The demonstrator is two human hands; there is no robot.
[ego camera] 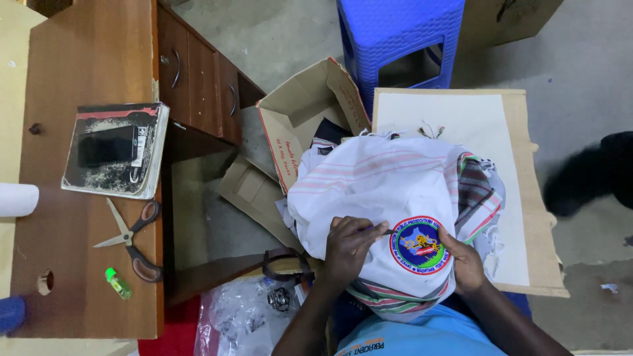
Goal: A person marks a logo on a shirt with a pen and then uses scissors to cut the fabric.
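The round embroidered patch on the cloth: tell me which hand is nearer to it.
Both are close, the right slightly nearer. The right hand rests against the right edge of the round patch, pinning the white cloth. The left hand sits just left of it, fingers holding a thin tool toward its rim.

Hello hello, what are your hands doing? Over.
Left hand pinching a thin tool at the round patch. Right hand steadying white cloth. Nothing blocking.
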